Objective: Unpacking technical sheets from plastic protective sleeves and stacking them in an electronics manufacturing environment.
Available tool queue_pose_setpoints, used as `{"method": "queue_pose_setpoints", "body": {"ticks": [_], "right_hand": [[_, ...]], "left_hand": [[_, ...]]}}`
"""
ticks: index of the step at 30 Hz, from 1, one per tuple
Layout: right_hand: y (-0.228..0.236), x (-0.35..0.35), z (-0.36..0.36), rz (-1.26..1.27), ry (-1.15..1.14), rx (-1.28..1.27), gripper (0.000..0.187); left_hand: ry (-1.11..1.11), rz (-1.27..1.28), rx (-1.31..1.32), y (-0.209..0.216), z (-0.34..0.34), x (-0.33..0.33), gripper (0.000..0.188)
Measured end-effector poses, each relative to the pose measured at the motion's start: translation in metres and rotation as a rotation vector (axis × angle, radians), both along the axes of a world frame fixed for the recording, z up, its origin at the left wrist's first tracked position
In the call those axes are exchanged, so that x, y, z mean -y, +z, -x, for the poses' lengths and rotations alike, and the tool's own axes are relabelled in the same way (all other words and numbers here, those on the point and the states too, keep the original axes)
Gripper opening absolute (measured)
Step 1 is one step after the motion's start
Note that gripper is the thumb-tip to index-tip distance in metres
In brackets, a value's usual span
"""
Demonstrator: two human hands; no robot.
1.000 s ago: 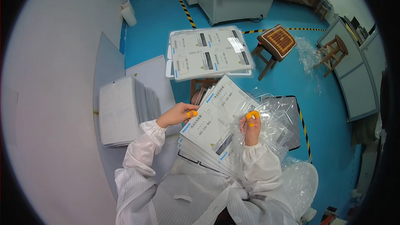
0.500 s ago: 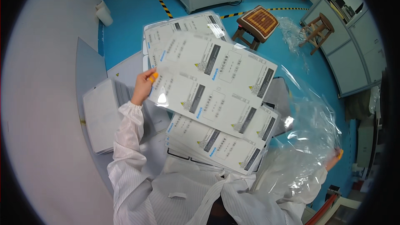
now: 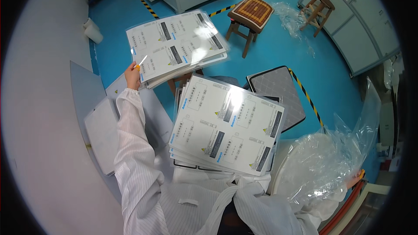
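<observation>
My left hand (image 3: 132,76), an orange cover on one fingertip, pinches the near left corner of a printed panel (image 3: 167,45). That panel lies on top of a far pile of similar white panels with dark blocks and yellow triangles. A second stack of printed panels (image 3: 226,124) sits close in front of me, its sheets slightly fanned. Off to the right, my right hand (image 3: 356,180) grips crumpled clear plastic film (image 3: 324,165), partly hidden behind it. An orange cover shows on that hand too.
Left of my arm stand white boards (image 3: 102,135) on edge beside a grey surface. A wooden stool (image 3: 251,15) with a woven cushion is beyond the stacks. A grey quilted pad (image 3: 278,95) lies to the right. More film (image 3: 289,15) is on the blue floor near another stool (image 3: 318,11).
My left hand has carried the panel from above the near stack to the far pile, leftward and away. The right hand has moved lower and outward with the film.
</observation>
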State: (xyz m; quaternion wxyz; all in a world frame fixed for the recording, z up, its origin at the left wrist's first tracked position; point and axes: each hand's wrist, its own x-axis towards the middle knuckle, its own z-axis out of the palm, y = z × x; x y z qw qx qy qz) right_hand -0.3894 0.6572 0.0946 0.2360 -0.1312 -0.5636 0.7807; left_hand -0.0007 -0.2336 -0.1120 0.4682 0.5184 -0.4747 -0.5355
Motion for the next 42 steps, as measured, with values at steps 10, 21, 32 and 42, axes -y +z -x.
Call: {"method": "queue_pose_setpoints", "body": {"ticks": [10,21,32,42], "right_hand": [[-0.060,-0.005,-0.002,-0.640,-0.022,-0.188,0.033],[-0.228,0.082,-0.135,-1.544,0.805,0.846,0.057],[-0.325,0.217,-0.139,-1.588,1.142,0.551,0.052],[-0.292,-0.035,-0.145,-1.717,1.445,0.365,0.043]], "left_hand": [[-0.163,0.305,0.307,-0.018,-0.050,0.040,0.034],[-0.147,0.422,0.689,0.035,-0.021,-0.009,0.037],[-0.249,0.493,0.610,0.092,-0.039,-0.097,0.032],[-0.676,0.035,0.403,0.092,-0.034,-0.230,0.031]]}}
